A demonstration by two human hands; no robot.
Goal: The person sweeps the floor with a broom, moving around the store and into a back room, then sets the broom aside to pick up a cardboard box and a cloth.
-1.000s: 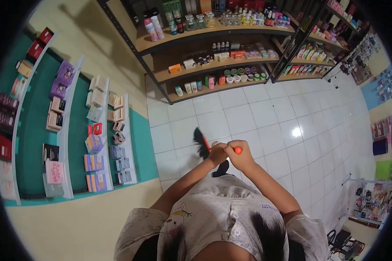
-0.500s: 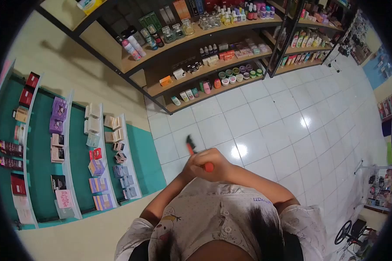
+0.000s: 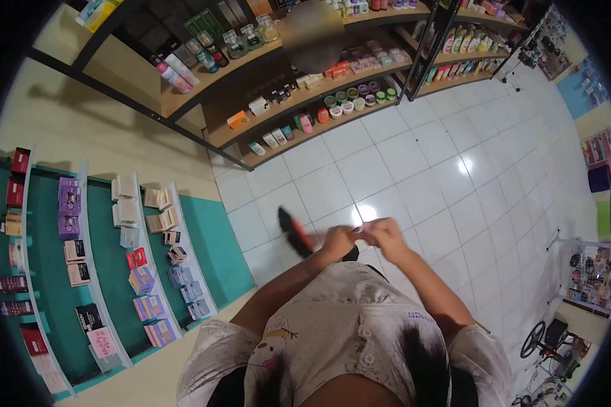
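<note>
A broom [image 3: 297,234] with a dark, blurred brush and a red part reaches over the tiled floor, left of my hands. Its stick runs toward my left hand [image 3: 338,243], whose fingers are closed around it. My right hand [image 3: 385,239] is closed too, its fingertips meeting those of the left at the handle end. Most of the stick is hidden behind the hands. Below them a small dark shape shows at the hem of my light patterned shirt [image 3: 346,312].
A metal-framed shelf [image 3: 265,156] with bottles, jars and boxes stands ahead. On the left wall, narrow ledges hold boxed goods on a green panel [image 3: 210,237]. White floor tiles [image 3: 414,169] spread ahead and right. A steering-wheel-like item [image 3: 533,339] and a wire rack [image 3: 590,278] are at the right.
My hands have moved from stacked together to side by side, the right one shifting rightward. The broom's brush has swung slightly left and shows broader. The whole view has shifted a little.
</note>
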